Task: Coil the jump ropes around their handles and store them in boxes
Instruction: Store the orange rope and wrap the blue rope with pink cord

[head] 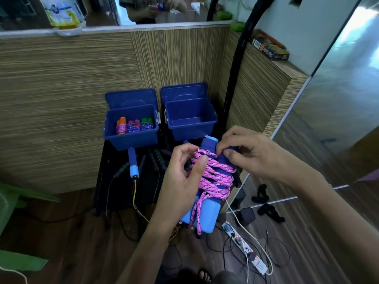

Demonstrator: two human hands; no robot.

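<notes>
A pink jump rope [215, 177] is wound around a pair of blue foam handles [207, 218] held in front of me. My left hand [184, 179] grips the bundle from the left, thumb pressed on the coils. My right hand [246, 154] pinches the upper handle end and the rope near it. Behind stand two blue boxes with lids leaning at the wall. The left box [131, 138] holds three coiled ropes [134, 127]. Nothing lies in the right box [191, 130]. A loose blue-handled rope [132, 162] and several dark-handled ropes [158, 160] lie on a black mat.
Wood-grain panels rise behind the boxes, with a black pole [235, 78] at the right. A mirror door [338, 119] stands on the right. A power strip [244, 244] and tangled cables lie on the wooden floor near my foot [205, 275]. A small black cube [245, 216] sits beside them.
</notes>
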